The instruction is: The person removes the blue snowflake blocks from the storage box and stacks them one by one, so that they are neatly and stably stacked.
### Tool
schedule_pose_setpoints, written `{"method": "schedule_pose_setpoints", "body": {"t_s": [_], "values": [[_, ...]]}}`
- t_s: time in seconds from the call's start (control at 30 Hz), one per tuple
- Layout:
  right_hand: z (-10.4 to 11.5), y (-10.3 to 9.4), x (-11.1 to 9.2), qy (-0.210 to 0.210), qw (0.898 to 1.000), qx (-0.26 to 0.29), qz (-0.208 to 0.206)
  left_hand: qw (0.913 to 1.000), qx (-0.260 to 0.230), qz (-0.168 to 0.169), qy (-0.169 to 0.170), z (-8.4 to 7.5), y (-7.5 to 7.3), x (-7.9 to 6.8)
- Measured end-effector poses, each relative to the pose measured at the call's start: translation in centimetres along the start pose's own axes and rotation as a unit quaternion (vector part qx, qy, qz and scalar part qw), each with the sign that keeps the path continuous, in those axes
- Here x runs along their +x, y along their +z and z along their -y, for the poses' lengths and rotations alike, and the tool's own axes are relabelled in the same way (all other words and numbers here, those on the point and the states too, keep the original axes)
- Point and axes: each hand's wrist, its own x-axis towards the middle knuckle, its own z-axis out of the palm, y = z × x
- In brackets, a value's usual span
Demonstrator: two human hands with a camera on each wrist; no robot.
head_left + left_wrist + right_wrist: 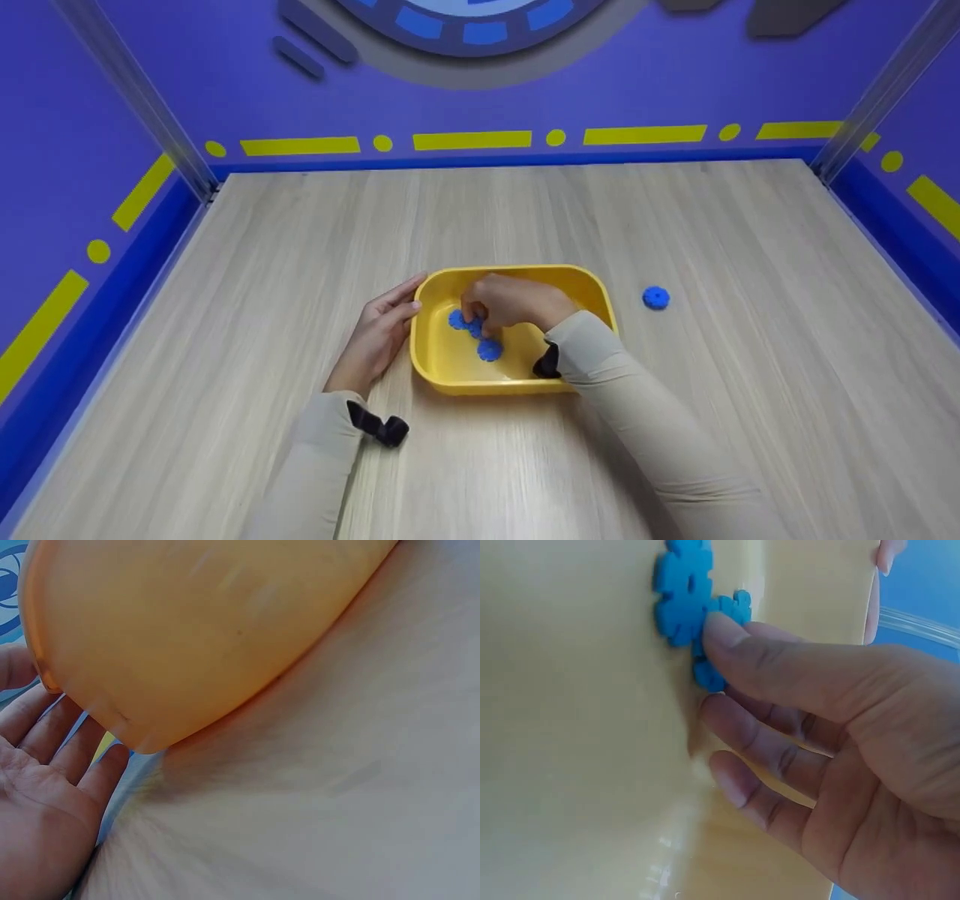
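A yellow plastic tub (495, 388) stands on the table in the head view. My left hand (375, 337) holds its left end, thumb at the rim and fingers along the outer wall. In the left wrist view, those fingers (56, 731) reach behind the orange-looking tub wall. Inside the tub, my right hand (517, 300) pinches a blue notched disc (709, 676) between thumb and fingers, which partly hide it. Two more blue notched discs lie close by on the tub floor, a nearer disc (490, 349) and a farther-left disc (457, 319).
Another blue notched disc (656, 298) lies on the wooden table (735, 420), right of the tub. Purple-blue panels (480, 112) with yellow markings border the back and both sides. A black strap mount (379, 425) sits on the left wrist.
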Motion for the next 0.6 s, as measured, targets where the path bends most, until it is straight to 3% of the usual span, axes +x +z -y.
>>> {"method": "schedule_pose_setpoints", "body": {"t_s": [0.17, 0.37, 0.6], "values": [[0.0, -0.1, -0.2, 0.013, 1.0, 0.005, 0.009, 1.0, -0.008, -0.002, 0.0, 0.0, -0.1, 0.0], [-0.4, -0.6, -0.6, -0.014, 1.0, 0.001, 0.003, 0.9999, -0.01, 0.004, -0.001, 0.2, -0.1, 0.1], [-0.6, -1.2, -1.3, -0.012, 1.0, 0.016, 0.004, 1.0, -0.007, 0.004, -0.003, 0.0, -0.1, 0.0]]}}
